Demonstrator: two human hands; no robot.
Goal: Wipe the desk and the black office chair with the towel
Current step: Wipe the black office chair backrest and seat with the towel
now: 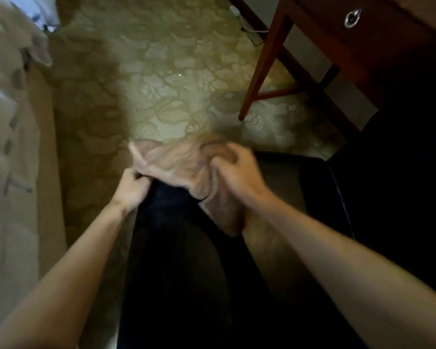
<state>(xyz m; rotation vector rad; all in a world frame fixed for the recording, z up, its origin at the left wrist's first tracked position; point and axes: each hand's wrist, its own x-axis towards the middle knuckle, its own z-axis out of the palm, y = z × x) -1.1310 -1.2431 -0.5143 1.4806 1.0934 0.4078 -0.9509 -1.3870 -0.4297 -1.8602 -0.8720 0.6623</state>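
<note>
A light beige towel point(179, 165) is stretched and bunched between both hands, blurred by motion. My left hand point(131, 186) grips its left corner with curled fingers. My right hand point(237, 170) grips the bunched right part, and a fold of the towel hangs down under that wrist. The black office chair point(300, 187) lies just right of and below my hands, its glossy seat edge showing. The wooden desk point(350, 46) stands at the upper right, with a slim leg and a drawer with a metal ring pull.
Patterned green-beige carpet point(174, 79) covers the floor ahead. A bed with pale linen point(13, 147) runs along the left edge. A white cable and plug point(239, 16) lie by the wall near the desk. My dark trouser leg point(176, 273) fills the lower middle.
</note>
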